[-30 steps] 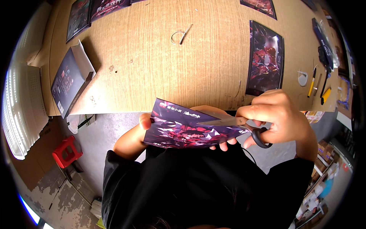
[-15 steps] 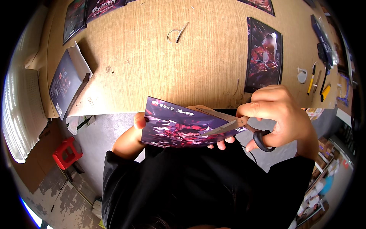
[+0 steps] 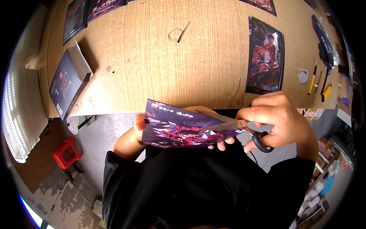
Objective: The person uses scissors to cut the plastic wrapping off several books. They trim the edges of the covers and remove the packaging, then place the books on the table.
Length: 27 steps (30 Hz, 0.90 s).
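Nearest the camera is the person's black-sleeved torso, filling the lower middle of the view; just above it the left hand (image 3: 139, 124) pinches the left edge of a purple and dark printed paper sheet (image 3: 183, 128), thumb on top and fingertips (image 3: 221, 144) showing under the sheet's lower right edge, so that grip is closed on the sheet; the sheet is held in the air in front of the body, just short of the near edge of the desk, lying nearly flat with its printed face up; the right hand (image 3: 282, 118) is closed around a pair of metal scissors with black loop handles (image 3: 236, 125), fingers through the loops; the blades are partly apart and lie across the sheet's upper right edge, pointing left; to the lower left, on the grey floor, stands a small red plastic stool (image 3: 66, 150); beyond the hands spreads the brown cardboard-covered desk (image 3: 171, 65); at its left edge a dark folded printed box with white flaps (image 3: 68, 84) sits tilted; right of centre a dark rectangular printed card with red artwork (image 3: 265, 55) lies flat, near the right hand but apart from it; further right lie a small white roll of tape (image 3: 303, 75), a yellow-handled pen-like tool (image 3: 312, 79) and a dark stapler-like tool (image 3: 324, 45); toward the far side a thin bent wire loop (image 3: 178, 34) lies near the middle; more dark printed sheets (image 3: 91, 9) sit along the far left edge.
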Tool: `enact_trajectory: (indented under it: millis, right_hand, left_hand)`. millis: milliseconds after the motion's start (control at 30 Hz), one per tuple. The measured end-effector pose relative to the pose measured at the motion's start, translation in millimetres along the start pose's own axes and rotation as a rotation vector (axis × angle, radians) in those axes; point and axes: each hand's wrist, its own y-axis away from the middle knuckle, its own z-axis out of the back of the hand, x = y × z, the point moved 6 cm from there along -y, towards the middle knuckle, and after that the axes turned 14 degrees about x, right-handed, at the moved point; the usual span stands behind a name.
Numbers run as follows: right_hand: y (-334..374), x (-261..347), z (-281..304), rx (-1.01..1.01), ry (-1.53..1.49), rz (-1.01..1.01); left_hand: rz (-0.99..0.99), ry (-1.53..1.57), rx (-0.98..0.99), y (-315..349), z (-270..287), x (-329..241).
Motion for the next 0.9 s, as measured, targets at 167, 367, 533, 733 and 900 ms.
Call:
enact_trajectory:
  millis: [167, 367, 533, 733, 900]
  right_hand:
    - [0.6, -1.3, -2.4, 0.007, 0.01, -0.016]
    - [0.4, 0.7, -1.6, 0.014, 0.015, -0.046]
    - [0.1, -0.6, -3.3, 0.013, -0.005, -0.046]
    - [-7.2, 2.9, -0.8, -0.046, -0.057, 0.007]
    - [-17.7, 11.4, 5.8, -0.082, 0.054, 0.054]
  left_hand:
    - [0.032, 0.025, -0.001, -7.5, 10.3, 14.8]
    - [0.045, 0.036, -0.009, -11.6, 13.2, 19.6]
    - [0.049, 0.036, -0.014, -11.4, 12.4, 18.8]
    - [0.044, 0.038, -0.018, -10.6, 12.1, 17.6]
    - [0.041, 0.033, -0.02, -10.8, 11.3, 18.7]
